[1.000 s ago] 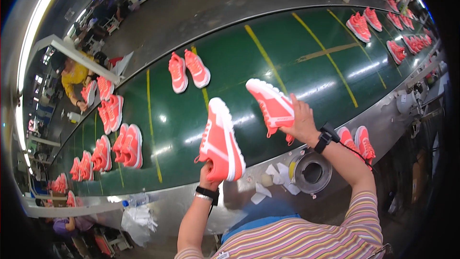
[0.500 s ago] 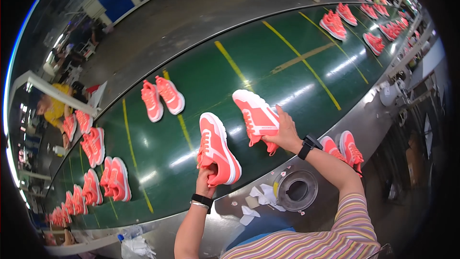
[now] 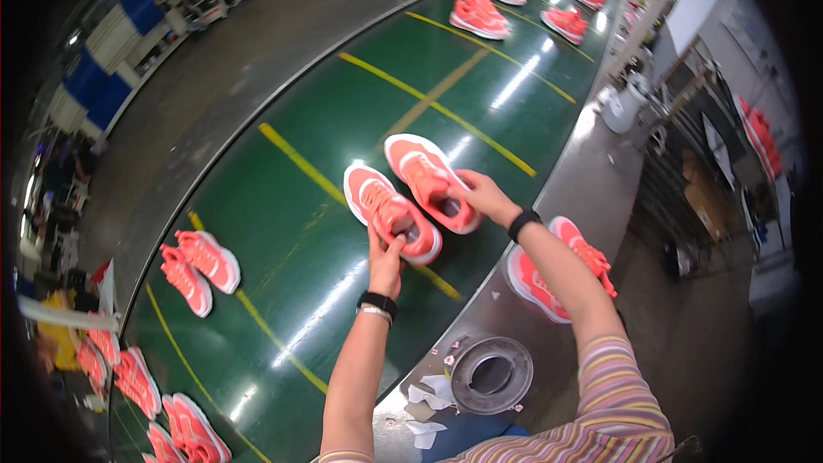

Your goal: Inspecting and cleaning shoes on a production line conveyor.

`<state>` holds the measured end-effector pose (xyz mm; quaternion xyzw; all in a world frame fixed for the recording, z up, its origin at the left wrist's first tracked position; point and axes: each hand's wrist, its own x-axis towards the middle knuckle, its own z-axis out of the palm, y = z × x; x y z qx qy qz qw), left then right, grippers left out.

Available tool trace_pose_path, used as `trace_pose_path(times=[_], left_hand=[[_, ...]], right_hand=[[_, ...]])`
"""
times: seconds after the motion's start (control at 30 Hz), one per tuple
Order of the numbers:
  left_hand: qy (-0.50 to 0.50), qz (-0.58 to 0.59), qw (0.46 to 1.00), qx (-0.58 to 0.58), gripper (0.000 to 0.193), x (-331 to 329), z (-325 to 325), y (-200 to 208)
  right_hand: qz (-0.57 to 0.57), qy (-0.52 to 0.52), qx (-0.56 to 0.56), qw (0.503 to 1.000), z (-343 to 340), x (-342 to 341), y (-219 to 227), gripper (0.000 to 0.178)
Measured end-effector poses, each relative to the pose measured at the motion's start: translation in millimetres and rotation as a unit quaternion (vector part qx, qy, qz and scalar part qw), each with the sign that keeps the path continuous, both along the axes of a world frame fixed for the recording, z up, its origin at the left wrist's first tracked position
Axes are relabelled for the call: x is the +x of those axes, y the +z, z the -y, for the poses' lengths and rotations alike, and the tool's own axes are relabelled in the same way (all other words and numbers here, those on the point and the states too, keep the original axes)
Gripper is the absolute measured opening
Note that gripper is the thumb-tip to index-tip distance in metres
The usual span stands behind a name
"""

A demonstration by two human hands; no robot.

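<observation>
As rear holds presumably leave the toes (image 3: 356,182) clear, my left hand (image 3: 386,264) clasps the left shoe (image 3: 387,208), my right hand (image 3: 482,195) the right shoe (image 3: 423,178), paired over the belt (image 3: 291,249).

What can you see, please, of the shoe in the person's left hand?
The shoe is coral pink, with laces, a white-edged toe and a white sole edge; its upper looks like fabric. Its toe points toward the picture's upper left, and its open collar shows a greyish inside. The left hand grips it near the heel, thumb at the opening. It is over the green belt, beside another shoe; whether it touches either is unclear.
</observation>
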<state>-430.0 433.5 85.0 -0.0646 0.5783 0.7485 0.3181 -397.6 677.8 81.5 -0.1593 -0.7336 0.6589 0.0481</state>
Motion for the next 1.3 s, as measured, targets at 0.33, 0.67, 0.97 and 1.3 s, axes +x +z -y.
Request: trace_pose_path(times=[0.33, 0.67, 0.97, 1.3], left_hand=[[-0.266, -0.175, 0.937, -0.143, 0.062, 40.4, 90.8, 19.8], [-0.062, -0.181, 0.6, -0.777, 0.05, 143.8, 495.7, 36.1], [-0.154, 0.079, 0.493, -0.853, 0.039, 136.0, 709.6, 34.6], [-0.248, -0.176, 0.501, -0.81, 0.065, 132.7, 698.6, 80.0]], right_hand=[[0.063, 0.032, 0.125, 0.99, -52.8, 69.8, 73.1, 0.049], [-0.009, 0.115, 0.102, 0.988, 62.1, 149.0, 174.0, 0.023], [0.038, 0.095, 0.153, 0.983, 203.9, 256.1, 175.3, 0.02], [0.167, 0.28, 0.099, 0.94, 437.4, 334.0, 140.4, 0.018]])
